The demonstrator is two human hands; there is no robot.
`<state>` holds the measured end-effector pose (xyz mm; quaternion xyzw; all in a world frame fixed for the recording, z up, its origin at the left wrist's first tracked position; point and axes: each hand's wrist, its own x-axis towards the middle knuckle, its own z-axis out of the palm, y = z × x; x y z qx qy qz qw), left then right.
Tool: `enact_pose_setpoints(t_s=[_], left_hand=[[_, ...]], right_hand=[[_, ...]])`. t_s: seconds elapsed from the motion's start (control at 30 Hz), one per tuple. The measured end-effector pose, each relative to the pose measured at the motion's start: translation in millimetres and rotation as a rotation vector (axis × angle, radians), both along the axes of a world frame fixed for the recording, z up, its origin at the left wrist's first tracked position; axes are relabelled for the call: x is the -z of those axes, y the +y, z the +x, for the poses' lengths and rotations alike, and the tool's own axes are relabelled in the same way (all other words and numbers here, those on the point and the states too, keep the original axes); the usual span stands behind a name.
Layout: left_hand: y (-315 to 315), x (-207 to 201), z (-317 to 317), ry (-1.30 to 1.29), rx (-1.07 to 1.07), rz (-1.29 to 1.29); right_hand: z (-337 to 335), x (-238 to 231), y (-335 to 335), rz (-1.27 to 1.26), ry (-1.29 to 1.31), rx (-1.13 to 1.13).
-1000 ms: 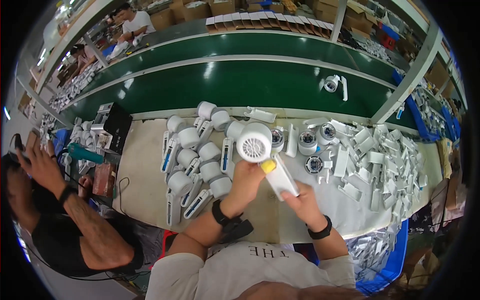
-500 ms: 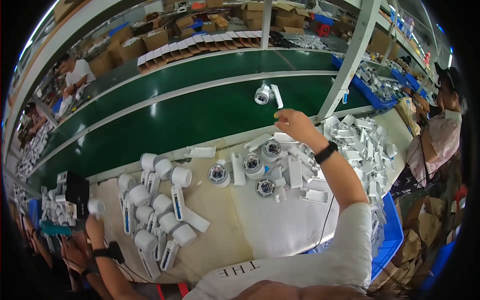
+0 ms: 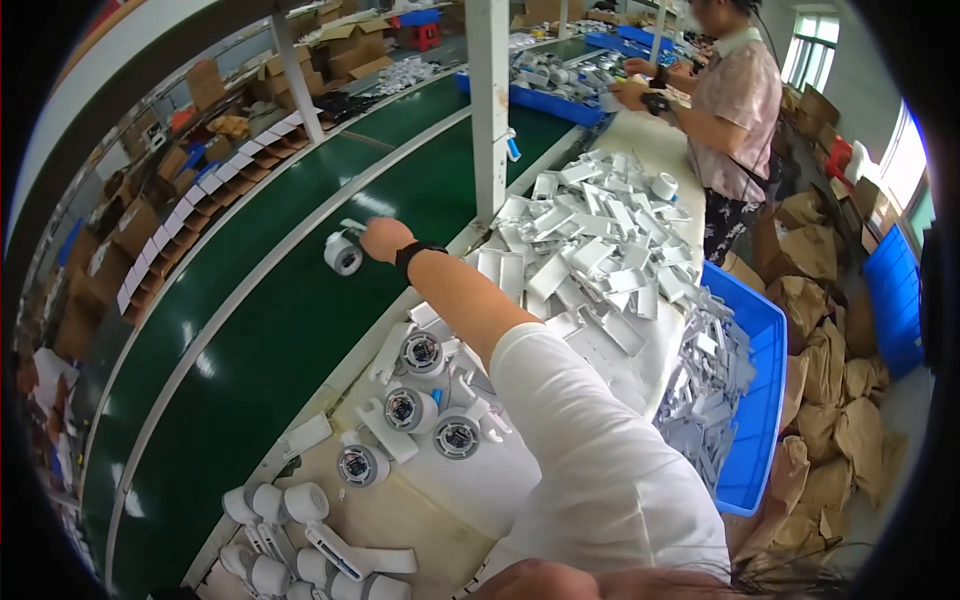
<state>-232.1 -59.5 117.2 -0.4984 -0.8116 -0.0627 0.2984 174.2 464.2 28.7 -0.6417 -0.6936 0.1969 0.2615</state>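
Stretched out over the green conveyor belt (image 3: 250, 360), my right hand (image 3: 385, 240) has its fingers closed at the white bracket of a round-headed camera unit (image 3: 343, 253). The fingertips are partly hidden behind the hand. The unit's round face, dark in the middle, points toward me. Below my right arm, several similar units (image 3: 403, 410) with bare circuit faces lie on the bench among white brackets. Finished-looking white units with round caps (image 3: 305, 502) crowd the bench at the lower left. My left hand is out of view.
White plastic shells (image 3: 590, 250) are heaped on the bench to the right. A blue bin (image 3: 765, 400) of flat parts stands beside it. A metal post (image 3: 489, 110) rises at the belt's edge. Another person (image 3: 735, 110) works at the far end, near a blue tray (image 3: 550, 100). Paper-wrapped bundles (image 3: 830, 440) line the floor.
The view has swung to the right. My right hand has reached the camera unit on the belt and closed at its bracket. My left hand has gone out of view.
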Motion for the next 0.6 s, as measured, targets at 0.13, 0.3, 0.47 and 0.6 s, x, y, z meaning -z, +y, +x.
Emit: enact_pose_setpoints(t_s=[0.13, 0.3, 0.47, 0.6], left_hand=[[52, -28, 56, -0.929, 0.101, -0.166], [87, 15, 137, -2.138, 0.568, 0.028], [113, 13, 220, -2.607, 0.652, -0.060], [98, 40, 224, -2.747, 0.622, -0.023]], right_hand=[[11, -47, -36, 0.451, -0.147, -0.180], [-3, -135, -174, 0.935, -0.069, -0.647], [0, -124, -308, 1.186, -0.186, -0.873], [-13, -72, -376, 1.260, -0.300, -1.040]])
